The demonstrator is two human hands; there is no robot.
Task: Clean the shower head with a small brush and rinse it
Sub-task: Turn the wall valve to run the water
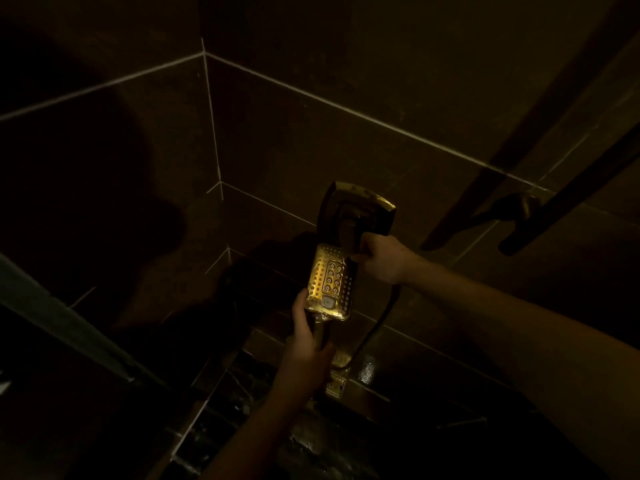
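Dim shower corner, dark wall tiles (311,140) with pale grout lines, very low light. Left hand (306,344) curled round the handle of the shower head (330,284), holding it low centre with the perforated face turned up toward the camera. Head is rectangular, shiny gold in this light, rows of small holes plus a middle panel of bigger nozzles and a pale button near the handle end. Right hand (381,258) closed at the head's top right edge, fingers curled on something dark; too dark to tell if it's the brush. Wall fitting (356,209), metallic with a curved top, sits just behind and above the head, touching or nearly touching the right hand. Hose (377,323) runs down from beside the right wrist toward a bright fitting at the wall base. Dark rail (568,199) crosses diagonally at right. Wet glossy floor (263,403) below, with a grated-looking strip.
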